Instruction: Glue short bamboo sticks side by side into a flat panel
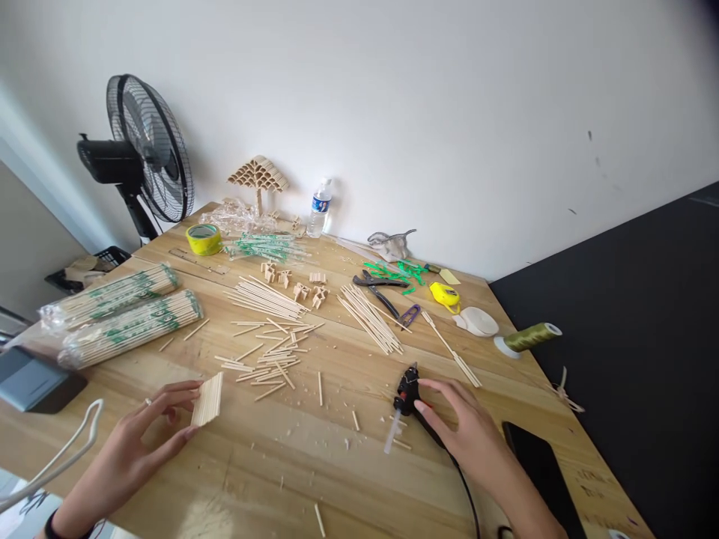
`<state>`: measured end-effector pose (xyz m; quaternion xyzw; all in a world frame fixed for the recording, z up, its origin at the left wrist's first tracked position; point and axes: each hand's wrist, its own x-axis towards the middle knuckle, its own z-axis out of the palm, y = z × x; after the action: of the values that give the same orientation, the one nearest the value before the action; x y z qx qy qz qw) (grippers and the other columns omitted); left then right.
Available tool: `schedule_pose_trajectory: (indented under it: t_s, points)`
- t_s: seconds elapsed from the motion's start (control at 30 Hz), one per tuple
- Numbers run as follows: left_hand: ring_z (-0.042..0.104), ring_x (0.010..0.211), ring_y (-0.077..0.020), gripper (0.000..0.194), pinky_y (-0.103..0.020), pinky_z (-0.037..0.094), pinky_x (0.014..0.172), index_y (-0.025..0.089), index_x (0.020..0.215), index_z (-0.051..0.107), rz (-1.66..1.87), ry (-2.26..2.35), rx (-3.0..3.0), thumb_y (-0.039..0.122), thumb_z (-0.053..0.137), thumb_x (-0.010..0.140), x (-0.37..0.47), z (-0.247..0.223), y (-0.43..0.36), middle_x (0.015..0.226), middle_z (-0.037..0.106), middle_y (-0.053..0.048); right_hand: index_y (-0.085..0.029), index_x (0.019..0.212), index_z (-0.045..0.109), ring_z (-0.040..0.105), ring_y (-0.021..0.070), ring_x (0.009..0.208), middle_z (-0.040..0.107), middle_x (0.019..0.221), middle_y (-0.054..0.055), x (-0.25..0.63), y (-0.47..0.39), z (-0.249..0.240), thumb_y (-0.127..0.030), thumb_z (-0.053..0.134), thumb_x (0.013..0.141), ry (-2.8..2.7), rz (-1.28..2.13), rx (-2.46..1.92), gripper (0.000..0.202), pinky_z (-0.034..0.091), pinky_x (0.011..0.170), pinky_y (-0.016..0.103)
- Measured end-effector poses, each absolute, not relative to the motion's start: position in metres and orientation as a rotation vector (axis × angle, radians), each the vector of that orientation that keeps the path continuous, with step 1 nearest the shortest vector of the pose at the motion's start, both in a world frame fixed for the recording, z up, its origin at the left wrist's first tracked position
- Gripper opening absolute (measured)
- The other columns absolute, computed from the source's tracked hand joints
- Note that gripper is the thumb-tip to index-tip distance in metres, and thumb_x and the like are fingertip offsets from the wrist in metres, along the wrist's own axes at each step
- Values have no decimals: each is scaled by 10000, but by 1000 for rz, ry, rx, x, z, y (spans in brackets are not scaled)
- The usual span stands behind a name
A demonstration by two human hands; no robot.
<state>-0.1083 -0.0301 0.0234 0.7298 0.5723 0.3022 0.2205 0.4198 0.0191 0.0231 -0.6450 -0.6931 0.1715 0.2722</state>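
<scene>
Between the thumb and fingers of my left hand (151, 427) is a small flat panel of wooden sticks (208, 400) set side by side, held tilted above the table. My right hand (457, 419) has its thumb and fingers apart, right beside a black glue gun (407, 389) on the table; whether the fingertips touch it I cannot tell. A clear glue stick (392, 434) juts from the back of the gun. Short cut sticks (275, 359) lie scattered beyond my left hand, with small stick-built pieces (302, 290) behind them.
Longer sticks (371, 318), pliers (382, 288), a yellow tape measure (445, 296) and a thread spool (528, 339) lie farther back. Wrapped stick bundles (132, 326) sit at left, near a fan (149, 150). A stick-built tree (258, 176) and bottle (320, 209) stand by the wall. A black phone (542, 471) lies right.
</scene>
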Motion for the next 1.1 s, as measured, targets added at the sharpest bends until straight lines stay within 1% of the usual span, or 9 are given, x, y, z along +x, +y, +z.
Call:
schedule_pose_trajectory:
  t_s: [0.13, 0.23, 0.4, 0.6, 0.73, 0.87, 0.97, 1.03, 1.1]
  points:
    - [757, 1158, -286, 363, -272, 644, 890, 308, 1261, 700, 831, 1547, 2052, 448, 728, 927, -119, 22, -31, 1410, 714, -62, -230, 1073, 702, 718, 274, 1022, 750, 1076, 102, 348, 21, 51, -375, 564, 1029, -1917, 522, -1566, 205, 576, 917, 430]
    - [764, 1126, -262, 372, -262, 634, 881, 302, 1275, 687, 842, 1523, 2058, 454, 722, 938, -125, 22, -30, 1392, 722, -64, -203, 1035, 699, 723, 254, 974, 746, 1006, 94, 279, 21, 57, -236, 557, 1032, -2085, 566, -1306, 145, 590, 866, 398]
    - [761, 1101, -273, 361, -306, 620, 872, 280, 1232, 703, 866, 1506, 2049, 495, 700, 944, -139, 20, -34, 1363, 737, -83, -226, 1037, 711, 693, 250, 1060, 744, 1066, 87, 187, 37, 42, -116, 614, 986, -2192, 584, -1200, 156, 572, 963, 407]
    - [702, 1222, -287, 352, -367, 564, 1021, 256, 1225, 700, 945, 1409, 1978, 483, 688, 956, -151, 16, -43, 1378, 715, -99, -184, 1037, 739, 656, 295, 1110, 740, 1099, 129, 119, 74, 17, -121, 679, 974, -2300, 504, -1275, 107, 523, 1020, 479]
    - [694, 1222, -281, 331, -362, 559, 1012, 227, 1214, 699, 988, 1340, 1897, 446, 679, 968, -155, 13, -42, 1382, 704, -114, -167, 1027, 735, 691, 245, 1033, 747, 1078, 97, 104, 82, 8, -165, 682, 997, -2379, 509, -1312, 61, 568, 960, 442]
    - [688, 1227, -290, 373, -367, 571, 995, 208, 1226, 691, 1005, 1317, 1855, 476, 672, 967, -158, 11, -40, 1386, 697, -135, -176, 1237, 680, 712, 235, 1060, 705, 1253, 86, 102, 81, 7, -332, 673, 1030, -2426, 509, -1316, 259, 612, 919, 450]
    - [687, 1224, -289, 392, -374, 567, 1014, 202, 1238, 687, 995, 1315, 1851, 486, 668, 968, -159, 11, -39, 1390, 693, -143, -186, 1296, 659, 704, 250, 1098, 681, 1317, 101, 99, 80, 7, -345, 672, 1030, -2439, 505, -1304, 311, 612, 932, 464]
    - [679, 1238, -288, 380, -380, 559, 1035, 201, 1233, 689, 989, 1310, 1850, 478, 663, 975, -158, 11, -39, 1396, 688, -141, -181, 1263, 671, 702, 247, 1097, 689, 1292, 92, 96, 80, 7, -338, 677, 1026, -2427, 510, -1298, 284, 604, 940, 466]
    - [670, 1254, -288, 365, -388, 547, 1054, 204, 1226, 688, 984, 1308, 1850, 468, 666, 976, -158, 11, -39, 1394, 687, -137, -165, 1138, 702, 691, 253, 1084, 717, 1186, 92, 94, 79, 9, -239, 658, 1024, -2390, 524, -1297, 143, 582, 960, 472]
